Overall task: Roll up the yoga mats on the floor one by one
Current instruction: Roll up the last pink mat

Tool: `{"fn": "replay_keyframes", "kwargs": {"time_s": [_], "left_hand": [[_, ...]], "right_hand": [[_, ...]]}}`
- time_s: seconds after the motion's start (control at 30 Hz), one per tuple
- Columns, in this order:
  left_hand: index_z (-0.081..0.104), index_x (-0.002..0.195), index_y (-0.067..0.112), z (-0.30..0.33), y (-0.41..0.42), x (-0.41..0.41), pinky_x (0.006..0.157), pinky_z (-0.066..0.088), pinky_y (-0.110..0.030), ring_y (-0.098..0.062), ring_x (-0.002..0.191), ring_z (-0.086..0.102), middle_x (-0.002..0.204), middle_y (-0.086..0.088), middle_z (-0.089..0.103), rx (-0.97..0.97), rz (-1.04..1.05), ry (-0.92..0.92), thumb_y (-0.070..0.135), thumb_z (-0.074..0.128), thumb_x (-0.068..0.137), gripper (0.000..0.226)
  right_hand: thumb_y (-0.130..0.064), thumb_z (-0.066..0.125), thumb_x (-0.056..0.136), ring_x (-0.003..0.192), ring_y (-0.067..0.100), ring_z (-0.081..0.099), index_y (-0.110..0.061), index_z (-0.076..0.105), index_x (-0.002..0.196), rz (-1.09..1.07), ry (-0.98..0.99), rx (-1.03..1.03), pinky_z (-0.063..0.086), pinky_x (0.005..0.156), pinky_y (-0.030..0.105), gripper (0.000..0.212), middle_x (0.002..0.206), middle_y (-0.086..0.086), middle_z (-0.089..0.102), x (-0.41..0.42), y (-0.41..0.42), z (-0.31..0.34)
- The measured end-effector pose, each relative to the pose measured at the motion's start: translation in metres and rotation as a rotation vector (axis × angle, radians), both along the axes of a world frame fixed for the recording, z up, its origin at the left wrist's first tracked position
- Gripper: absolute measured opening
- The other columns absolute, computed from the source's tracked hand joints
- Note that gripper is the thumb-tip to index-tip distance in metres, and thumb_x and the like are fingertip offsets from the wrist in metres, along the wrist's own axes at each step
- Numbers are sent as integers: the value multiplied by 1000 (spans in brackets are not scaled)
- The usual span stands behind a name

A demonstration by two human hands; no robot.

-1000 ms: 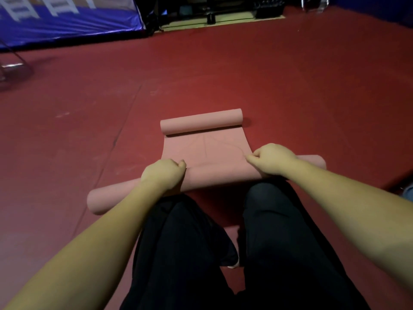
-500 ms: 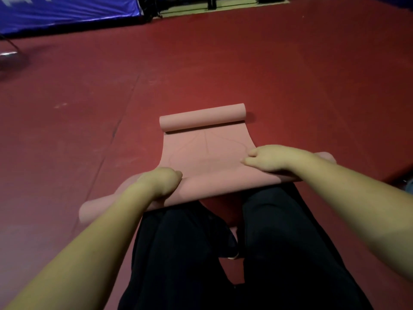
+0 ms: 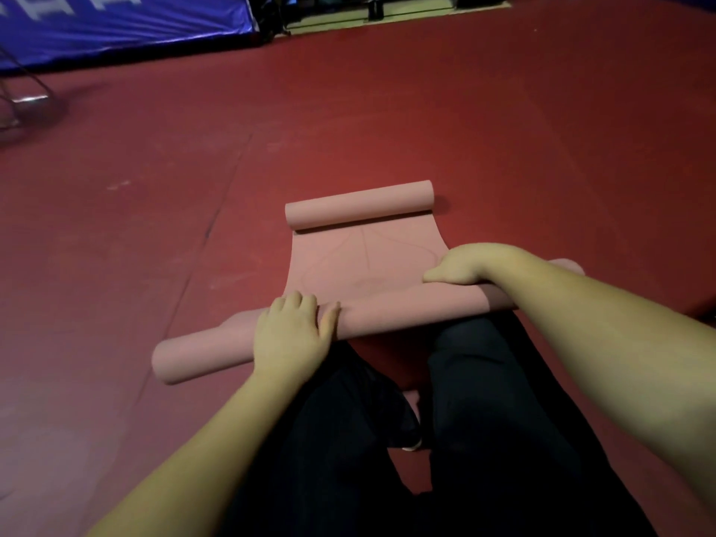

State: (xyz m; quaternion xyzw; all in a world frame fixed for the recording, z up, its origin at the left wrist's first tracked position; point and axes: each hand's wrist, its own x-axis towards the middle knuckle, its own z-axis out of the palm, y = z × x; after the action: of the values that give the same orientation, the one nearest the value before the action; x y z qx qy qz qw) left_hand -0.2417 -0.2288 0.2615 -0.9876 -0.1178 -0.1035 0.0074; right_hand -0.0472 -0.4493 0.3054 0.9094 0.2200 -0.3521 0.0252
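Fingers of the left hand are laid over the top of the near roll of a pink rubber yoga mat, bent slightly downward along its curve, with the thumb set against the roll's upper surface. Fingers of the right hand are curled down over the far side of the same roll, gripping it. The mat is found on the dark red padded floor, well away from its edges, directly ahead of a pair of black-trousered knees. A thick near roll is formed across the view, tilted so that its left end sits closer to the camera. A flat stretch is left beyond it, ended by a thinner curl at the far end. A blue banner is seen along the floor's far left edge.
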Motion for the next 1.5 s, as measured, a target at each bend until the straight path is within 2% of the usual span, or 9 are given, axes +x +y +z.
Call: {"fn": "replay_keyframes", "kwargs": {"time_s": [0.2, 0.3, 0.47, 0.67, 0.9, 1.07, 1.17, 1.37, 1.5], "left_hand": [[54, 63, 14, 3, 3, 11, 58, 37, -37, -36, 67, 59, 69, -10, 62, -80, 46, 5, 49, 29, 95, 54], [49, 63, 20, 7, 9, 21, 63, 42, -38, -36, 75, 61, 76, -9, 66, -129, 41, 17, 52, 24, 95, 52], [60, 73, 16, 10, 8, 35, 67, 41, -36, -35, 85, 62, 85, -10, 67, -146, 74, 80, 53, 28, 102, 57], [62, 79, 15, 22, 16, 55, 73, 43, -36, -30, 81, 53, 94, -13, 67, -222, 96, 336, 56, 18, 102, 64], [57, 80, 15, 46, 18, 57, 75, 42, -37, -31, 85, 53, 106, -16, 67, -237, 122, 368, 57, 18, 102, 61], [54, 136, 3, 66, 16, 54, 104, 35, -39, -36, 130, 47, 146, -20, 48, -359, 147, 557, 51, 22, 105, 65], [44, 144, 1, 62, 9, 50, 111, 29, -37, -35, 139, 38, 153, -19, 39, -399, 140, 632, 48, 20, 106, 65], [46, 143, 13, 38, 15, 38, 105, 35, -42, -35, 131, 41, 143, -16, 48, -303, 120, 562, 38, 20, 107, 51], [63, 99, 8, 27, 7, 30, 80, 45, -45, -37, 102, 53, 104, -15, 61, -145, 112, 145, 36, 33, 102, 42]], "right_hand": [[-53, 35, 101, 127, 31, 49, -11, 54, 138, 15, -92, 71, 37, 101, 35, 59, 146, 14, 49, 3, 2, -7], [-55, 33, 100, 97, 27, 57, -26, 68, 118, 3, -335, 262, 44, 79, 34, 49, 119, 9, 67, -2, -7, -13], [-64, 31, 95, 88, 30, 62, -23, 67, 85, 4, -502, 359, 48, 68, 36, 55, 88, 3, 67, -14, -28, -20], [-67, 21, 91, 96, 28, 62, -25, 68, 92, 126, -771, 251, 41, 76, 36, 63, 96, 2, 68, -44, -39, -37], [-68, 29, 93, 97, 29, 62, -25, 66, 86, 75, -586, 250, 40, 68, 33, 57, 100, 4, 70, -20, -29, -10], [-70, 26, 94, 109, 31, 60, -18, 69, 121, 60, -318, 172, 47, 89, 36, 73, 122, 12, 66, -15, -28, 18], [-70, 27, 95, 112, 32, 58, -7, 66, 119, 50, -232, 113, 43, 91, 36, 78, 128, 16, 62, -20, -28, 15], [-66, 26, 97, 128, 33, 49, -6, 56, 135, 38, -139, 59, 37, 102, 37, 77, 144, 17, 50, -25, -18, 12], [-67, 26, 97, 135, 31, 43, -9, 48, 143, 23, -66, 41, 32, 109, 38, 77, 152, 15, 41, -15, -14, 8]]}}
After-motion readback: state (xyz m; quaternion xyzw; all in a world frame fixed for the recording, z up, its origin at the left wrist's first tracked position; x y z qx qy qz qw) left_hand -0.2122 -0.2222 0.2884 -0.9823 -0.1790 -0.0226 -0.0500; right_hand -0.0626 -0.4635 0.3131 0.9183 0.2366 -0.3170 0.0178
